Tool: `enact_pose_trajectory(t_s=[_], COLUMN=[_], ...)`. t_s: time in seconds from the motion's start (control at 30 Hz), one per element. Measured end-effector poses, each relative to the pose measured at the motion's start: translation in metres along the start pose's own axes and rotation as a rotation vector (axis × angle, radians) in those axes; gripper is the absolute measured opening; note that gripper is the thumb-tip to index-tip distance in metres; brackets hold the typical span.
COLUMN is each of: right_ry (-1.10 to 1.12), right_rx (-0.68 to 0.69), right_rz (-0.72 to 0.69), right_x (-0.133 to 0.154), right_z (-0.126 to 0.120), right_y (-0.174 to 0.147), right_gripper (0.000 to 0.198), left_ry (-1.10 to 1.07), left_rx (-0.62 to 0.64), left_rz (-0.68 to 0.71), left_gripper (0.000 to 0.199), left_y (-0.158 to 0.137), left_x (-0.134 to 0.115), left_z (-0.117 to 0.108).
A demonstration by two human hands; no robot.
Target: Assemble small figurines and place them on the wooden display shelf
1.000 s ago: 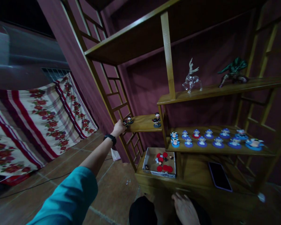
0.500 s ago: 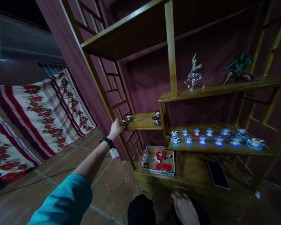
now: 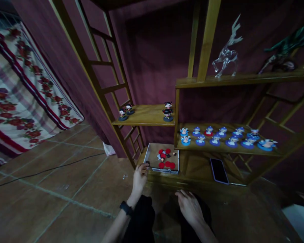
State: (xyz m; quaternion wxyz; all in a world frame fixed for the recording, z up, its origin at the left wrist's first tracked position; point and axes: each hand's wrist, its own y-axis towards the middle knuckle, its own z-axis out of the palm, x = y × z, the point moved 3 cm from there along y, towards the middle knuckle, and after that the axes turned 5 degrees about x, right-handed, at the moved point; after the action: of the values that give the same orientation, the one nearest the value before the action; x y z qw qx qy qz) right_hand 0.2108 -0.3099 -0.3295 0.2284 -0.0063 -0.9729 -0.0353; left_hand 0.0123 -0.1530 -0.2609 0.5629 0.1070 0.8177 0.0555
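Note:
My left hand (image 3: pixel 140 176), with a black band on its wrist, reaches to the near left corner of a shallow cardboard box (image 3: pixel 154 152). Its fingers are slightly bent and apart, beside a small dark piece (image 3: pixel 147 163) in that corner; contact is unclear. Red discs (image 3: pixel 170 164) and small doll parts (image 3: pixel 174 153) lie in the box. My right hand (image 3: pixel 190 206) rests palm down on my knee, fingers extended, holding nothing. Above the box, two black-haired dolls (image 3: pixel 122 114) stand at the left end of a small shelf (image 3: pixel 144 114), and two more dolls (image 3: pixel 168 114) at its right end.
Several blue-and-white figurines (image 3: pixel 215 139) stand in two rows on the shelf to the right. Below them lies a phone (image 3: pixel 219 171). Higher up are a clear deer ornament (image 3: pixel 226 57) and a dark green figure (image 3: pixel 285 50). A cable (image 3: pixel 63 167) crosses the floor.
My left hand has left the doll at the small shelf's left end and come down to the box corner. The view has tilted down; my right hand stays on my knee.

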Motion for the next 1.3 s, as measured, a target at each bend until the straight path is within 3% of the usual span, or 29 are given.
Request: enact_pose_trajectory(t_s=[0.07, 0.17, 0.3, 0.43, 0.67, 0.8, 0.9, 1.07, 1.2, 1.3], right_ry=[0.044, 0.185, 0.377, 0.435, 0.36, 0.241, 0.1, -0.161, -0.152, 0.008], right_rx=[0.002, -0.01, -0.058, -0.117, -0.082, -0.083, -0.035, -0.019, 0.066, 0.075], right_rz=[0.018, 0.045, 0.068, 0.07, 0.224, 0.197, 0.133, 0.164, 0.082, 0.079], right_x=[0.0, -0.005, -0.016, -0.026, -0.053, -0.051, -0.035, -0.008, 0.006, 0.0], right_z=[-0.002, 0.001, 0.005, 0.008, 0.053, 0.076, 0.088, 0.101, 0.102, 0.093], right_y=[0.004, 0.017, 0.058, 0.121, 0.226, 0.263, 0.28, 0.288, 0.285, 0.277], right_gripper=[0.033, 0.03, 0.025, 0.024, 0.023, 0.024, 0.023, 0.035, 0.028, 0.026], left_ry=[-0.184, -0.398, -0.536, -0.599, -0.836, -0.961, -1.072, -1.123, -1.144, -1.116], left_rx=[-0.008, -0.034, -0.06, -0.098, -0.13, -0.127, -0.045, -0.044, -0.014, 0.005], left_rz=[-0.19, -0.351, -0.398, -0.462, -0.743, -0.67, -0.685, -0.736, -0.743, -0.757], left_gripper=[0.02, 0.021, 0.021, 0.022, 0.022, 0.024, 0.021, 0.018, 0.017, 0.016], left_y=[0.002, 0.022, 0.061, 0.091, 0.102, 0.113, 0.124, 0.133, 0.133, 0.133], left_x=[0.035, 0.063, 0.075, 0.087, 0.12, 0.115, 0.108, 0.107, 0.106, 0.106], left_z=[0.02, 0.037, 0.047, 0.056, 0.061, 0.058, 0.057, 0.048, 0.046, 0.047])
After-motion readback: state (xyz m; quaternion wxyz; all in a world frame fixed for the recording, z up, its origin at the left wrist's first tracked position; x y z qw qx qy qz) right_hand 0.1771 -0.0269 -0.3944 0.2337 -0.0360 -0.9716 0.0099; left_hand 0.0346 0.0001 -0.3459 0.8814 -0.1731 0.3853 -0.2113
